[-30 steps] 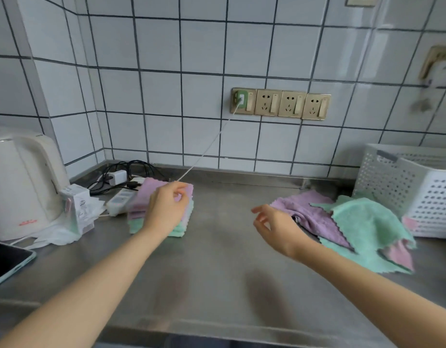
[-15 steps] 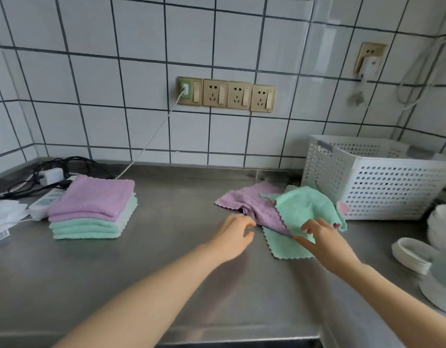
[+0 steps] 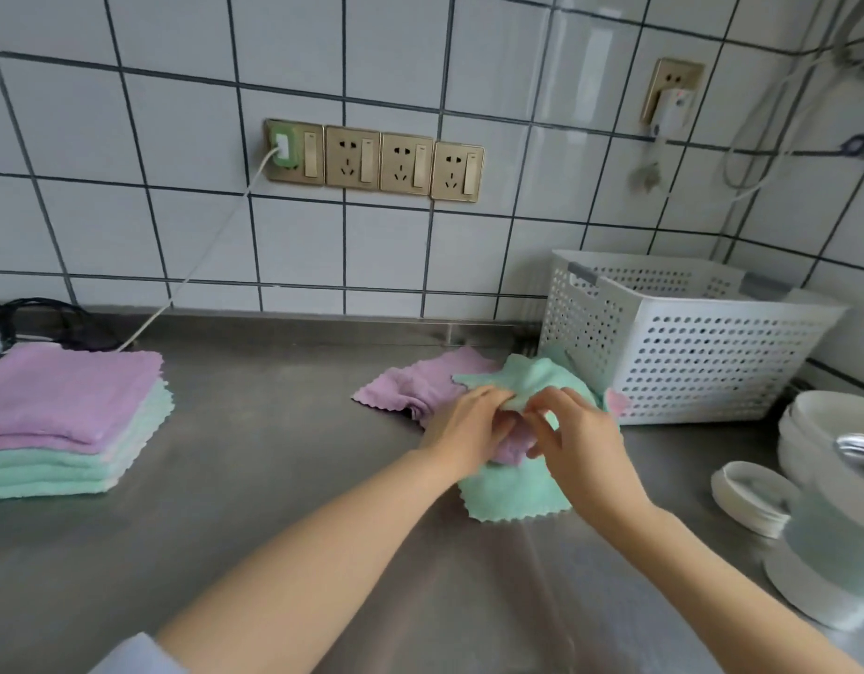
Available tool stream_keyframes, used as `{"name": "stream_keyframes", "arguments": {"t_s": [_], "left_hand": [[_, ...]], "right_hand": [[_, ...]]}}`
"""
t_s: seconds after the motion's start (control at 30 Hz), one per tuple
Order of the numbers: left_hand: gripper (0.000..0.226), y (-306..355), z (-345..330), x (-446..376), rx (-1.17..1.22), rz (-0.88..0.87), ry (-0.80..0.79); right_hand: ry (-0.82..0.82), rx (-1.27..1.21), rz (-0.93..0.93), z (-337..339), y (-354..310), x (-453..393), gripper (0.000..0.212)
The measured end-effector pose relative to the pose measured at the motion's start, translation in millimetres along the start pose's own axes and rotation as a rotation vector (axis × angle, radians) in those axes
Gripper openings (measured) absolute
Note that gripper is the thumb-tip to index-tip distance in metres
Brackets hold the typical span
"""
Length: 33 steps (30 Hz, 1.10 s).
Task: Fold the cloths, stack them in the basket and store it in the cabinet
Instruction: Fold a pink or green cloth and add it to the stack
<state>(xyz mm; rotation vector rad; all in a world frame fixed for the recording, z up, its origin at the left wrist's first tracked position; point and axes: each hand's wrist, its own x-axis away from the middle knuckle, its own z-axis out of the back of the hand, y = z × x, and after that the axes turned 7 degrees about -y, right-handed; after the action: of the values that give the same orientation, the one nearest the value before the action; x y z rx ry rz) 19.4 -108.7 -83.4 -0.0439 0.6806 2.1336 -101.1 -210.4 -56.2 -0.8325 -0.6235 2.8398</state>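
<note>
The green cloth (image 3: 512,493) lies rumpled at centre right of the frame, beside the white basket (image 3: 711,352); my left hand (image 3: 468,430) and right hand (image 3: 580,440) both pinch its upper edge.

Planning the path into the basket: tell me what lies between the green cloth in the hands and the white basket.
Nothing visible does. The left hand and right hand pinch the green cloth right in front of the white basket, whose top is open. A purple cloth lies under and left of it, off that path.
</note>
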Motion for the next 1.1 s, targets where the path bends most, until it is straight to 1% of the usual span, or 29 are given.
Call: {"name": "stream_keyframes", "arguments": {"t_s": [0.03,0.13,0.23,0.3,0.37,0.43,0.47,0.53,0.57,0.67,0.73,0.83,0.97,1.03,1.1], "left_hand": [[0.025,1.4,2.4,-5.4,0.022,0.011,0.053],[0.027,0.7,12.8,-14.4,0.135,0.057,0.175],[0.024,-0.2,26.2,-19.2,0.251,0.089,0.27],[0.035,0.5,36.2,-18.8,0.283,0.092,0.31],[0.034,1.2,47.9,-19.4,0.289,0.09,0.323],[0.025,-0.2,61.2,-23.1,0.301,0.088,0.34],[0.028,2.3,70.7,-25.6,0.314,0.075,0.359],[0.026,7.4,92.0,-31.8,0.347,0.035,0.421],[0.024,10.8,103.8,-34.1,0.376,0.008,0.469],[0.033,25.9,145.4,-31.5,0.426,-0.042,0.652],[0.035,29.5,170.1,-23.2,0.388,-0.078,0.725],[0.03,26.5,199.9,-1.8,0.254,-0.131,0.782],[0.024,25.9,239.2,39.8,0.2,-0.158,0.898],[0.021,25.3,257.7,66.7,0.203,-0.179,0.919],[0.016,26.0,271.1,96.0,0.291,-0.179,0.853]], "right_hand": [[0.048,-0.061,0.028,9.7,-5.2,-1.3,0.007],[0.179,-0.199,0.081,39.0,-20.9,-3.9,0.012],[0.319,-0.191,0.177,67.0,-35.3,-6.5,0.011],[0.383,-0.205,0.225,81.3,-42.7,-10.4,0.009],[0.437,-0.203,0.237,92.0,-46.0,-16.1,0.01],[0.462,-0.205,0.206,98.5,-47.7,-22.0,0.012],[0.473,-0.218,0.185,103.7,-49.2,-24.3,0.012],[0.513,-0.24,0.155,113.2,-51.6,-29.4,0.013],[0.535,-0.25,0.153,117.8,-53.7,-31.1,0.014],[0.589,-0.311,0.176,132.7,-65.6,-33.3,0.014],[0.622,-0.338,0.204,141.0,-75.9,-31.8,0.014],[0.666,-0.354,0.268,151.9,-93.5,-29.6,0.014],[0.72,-0.427,0.335,165.5,-127.3,-26.2,0.013],[0.748,-0.446,0.332,169.6,-142.3,-24.9,0.01],[0.755,-0.434,0.302,169.6,-152.4,-23.7,0.01]]}}
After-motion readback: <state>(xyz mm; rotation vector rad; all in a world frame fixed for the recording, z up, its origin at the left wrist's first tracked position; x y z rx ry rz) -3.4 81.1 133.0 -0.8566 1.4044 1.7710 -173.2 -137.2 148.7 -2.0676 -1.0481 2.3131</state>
